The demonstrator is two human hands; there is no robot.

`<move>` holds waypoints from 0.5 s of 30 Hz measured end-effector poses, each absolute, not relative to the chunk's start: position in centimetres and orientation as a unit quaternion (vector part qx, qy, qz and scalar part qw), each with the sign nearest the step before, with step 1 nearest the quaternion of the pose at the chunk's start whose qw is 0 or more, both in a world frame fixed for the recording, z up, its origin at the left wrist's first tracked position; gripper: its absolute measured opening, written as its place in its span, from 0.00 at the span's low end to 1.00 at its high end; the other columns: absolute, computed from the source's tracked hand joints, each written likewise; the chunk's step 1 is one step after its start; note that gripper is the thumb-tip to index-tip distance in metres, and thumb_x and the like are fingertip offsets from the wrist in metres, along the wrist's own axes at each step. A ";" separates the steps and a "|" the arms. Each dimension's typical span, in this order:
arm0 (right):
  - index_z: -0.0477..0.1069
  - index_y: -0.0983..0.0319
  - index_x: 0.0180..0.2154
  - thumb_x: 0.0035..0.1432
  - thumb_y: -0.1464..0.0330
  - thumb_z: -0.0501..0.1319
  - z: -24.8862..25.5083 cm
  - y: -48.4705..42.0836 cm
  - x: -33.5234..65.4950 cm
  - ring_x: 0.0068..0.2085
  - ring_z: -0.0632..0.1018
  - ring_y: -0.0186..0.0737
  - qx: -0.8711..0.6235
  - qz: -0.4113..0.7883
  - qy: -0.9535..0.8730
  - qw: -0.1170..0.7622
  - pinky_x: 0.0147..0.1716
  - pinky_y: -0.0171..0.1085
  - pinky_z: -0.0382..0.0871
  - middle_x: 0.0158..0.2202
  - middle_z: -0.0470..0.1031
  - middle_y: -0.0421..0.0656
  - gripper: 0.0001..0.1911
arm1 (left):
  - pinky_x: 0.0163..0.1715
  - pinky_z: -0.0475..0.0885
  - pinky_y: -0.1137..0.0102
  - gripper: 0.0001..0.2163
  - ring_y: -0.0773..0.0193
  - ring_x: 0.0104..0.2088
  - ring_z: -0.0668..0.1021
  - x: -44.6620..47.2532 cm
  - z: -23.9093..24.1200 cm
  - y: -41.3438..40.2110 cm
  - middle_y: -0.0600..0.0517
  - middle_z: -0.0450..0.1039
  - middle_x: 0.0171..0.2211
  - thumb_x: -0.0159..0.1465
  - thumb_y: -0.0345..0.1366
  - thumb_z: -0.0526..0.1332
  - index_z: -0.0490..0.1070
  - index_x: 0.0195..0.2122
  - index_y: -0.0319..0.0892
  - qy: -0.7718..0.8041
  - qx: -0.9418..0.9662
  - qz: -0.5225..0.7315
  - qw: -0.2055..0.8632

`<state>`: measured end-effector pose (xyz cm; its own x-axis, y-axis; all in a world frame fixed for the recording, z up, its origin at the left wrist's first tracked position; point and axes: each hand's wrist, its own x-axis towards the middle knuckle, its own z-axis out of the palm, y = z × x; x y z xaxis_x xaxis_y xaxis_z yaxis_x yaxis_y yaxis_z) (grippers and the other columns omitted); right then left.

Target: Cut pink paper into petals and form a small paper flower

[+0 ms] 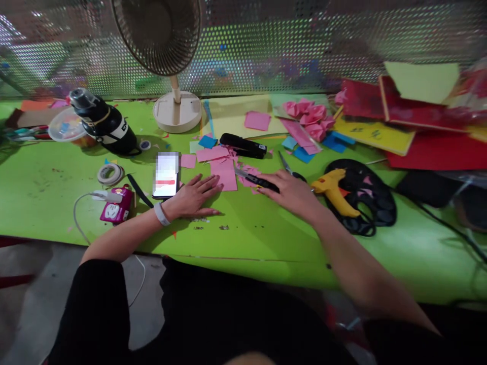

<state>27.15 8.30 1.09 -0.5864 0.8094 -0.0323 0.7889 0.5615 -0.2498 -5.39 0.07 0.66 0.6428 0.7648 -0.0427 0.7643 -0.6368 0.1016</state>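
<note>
- The pink paper sheet (224, 177) lies at the centre of the frame, flat on the green bench (258, 243); pink scraps overlap its upper edge, so its full outline is hard to make out.
- Your right hand (291, 190), right of centre, has its grip closed around a black-handled cutter (262, 182), the blade pointing left towards the sheet; your fingers hide part of the handle, and you cannot tell whether the tip touches the paper.
- Your left hand (196, 195) lies palm down, its grip released and fingers spread, the fingertips at the sheet's left side.
- Just above the sheet is a black stapler (243, 146); its small white label is too tiny to read.
- Scissors (284, 161) sit just beyond your right hand, which partly covers them.
- Left of centre, your phone (166, 177) is lit, but most of its screen is pixelated.
- Right of centre, a yellow glue gun (331, 180) rests over a black pad (384, 203), covering part of it.
- At upper left, a black flask (108, 129) shows a white band whose letters curve out of sight; perhaps "EN" begins it.
- At upper right, a yellow booklet (375, 136) bears dark characters you cannot make out.
- The top edge cuts off the fan (177, 111).
</note>
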 end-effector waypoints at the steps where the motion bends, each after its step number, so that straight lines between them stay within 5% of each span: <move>1: 0.70 0.55 0.64 0.71 0.51 0.51 1.1 8.3 27.3 0.42 0.79 0.51 -0.438 0.130 -0.888 0.043 0.36 0.44 0.73 0.50 0.76 0.52 0.28 | 0.73 0.44 0.50 0.43 0.49 0.74 0.53 -5.3 0.6 0.0 0.39 0.43 0.75 0.69 0.66 0.43 0.46 0.75 0.39 0.425 0.904 0.001 0.056; 8: 0.71 0.57 0.61 0.71 0.48 0.49 1.3 8.3 27.5 0.46 0.79 0.52 -0.381 0.140 -0.912 0.048 0.38 0.46 0.74 0.51 0.76 0.51 0.29 | 0.73 0.45 0.51 0.43 0.48 0.74 0.54 -5.2 0.8 0.0 0.38 0.45 0.74 0.69 0.67 0.42 0.49 0.74 0.37 0.426 0.903 -0.001 0.053; 15: 0.73 0.58 0.61 0.73 0.57 0.49 0.3 8.3 27.4 0.48 0.77 0.54 -0.371 0.080 -0.922 0.082 0.41 0.49 0.75 0.49 0.78 0.53 0.24 | 0.72 0.47 0.49 0.43 0.48 0.74 0.54 -5.4 0.7 0.4 0.38 0.47 0.74 0.69 0.67 0.41 0.50 0.74 0.38 0.420 0.906 0.016 0.052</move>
<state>27.43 8.33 0.32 -0.7115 0.6968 0.0908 0.6705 0.7119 -0.2089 -5.35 0.45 0.66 0.6464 0.7629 -0.0137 0.7595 -0.6416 0.1075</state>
